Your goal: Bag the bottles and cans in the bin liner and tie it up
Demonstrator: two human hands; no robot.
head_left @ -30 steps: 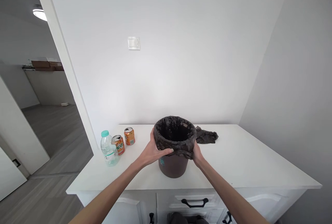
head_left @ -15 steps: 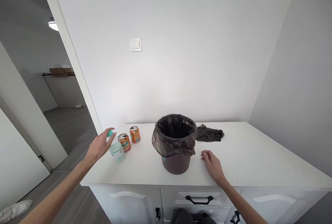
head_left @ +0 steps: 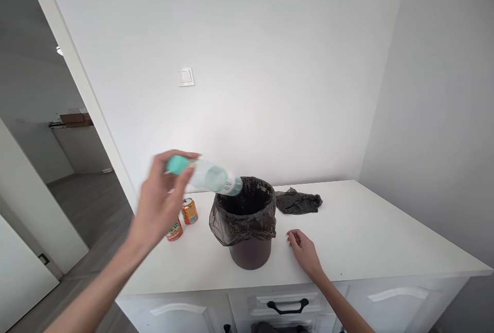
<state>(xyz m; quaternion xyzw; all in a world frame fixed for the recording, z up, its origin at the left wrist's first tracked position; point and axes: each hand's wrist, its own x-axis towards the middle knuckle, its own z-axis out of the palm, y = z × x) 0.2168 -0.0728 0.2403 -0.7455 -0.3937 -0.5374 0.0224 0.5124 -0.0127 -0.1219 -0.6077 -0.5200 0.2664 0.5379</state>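
Note:
A clear plastic bottle (head_left: 214, 177) with a green cap is tilted sideways in the air, its base over the mouth of the bin. My left hand (head_left: 162, 194) pinches it by the neck and cap. The brown bin (head_left: 250, 255) is lined with a black bag (head_left: 247, 227) folded over its rim. To the bin's right, my right hand (head_left: 303, 251) rests on the white counter with curled fingers, nothing visible in it. Two orange cans stand left of the bin: one can (head_left: 189, 211) in view, the other can (head_left: 175, 231) partly behind my left hand.
A crumpled black bag (head_left: 299, 202) lies on the counter (head_left: 370, 230) behind and right of the bin. The wall with a light switch (head_left: 187, 76) rises behind. At the left is a doorway.
My left hand has lifted the bottle off the counter and carried it right, tipping it over the bin. My right hand still rests on the counter. The camera view has shifted slightly.

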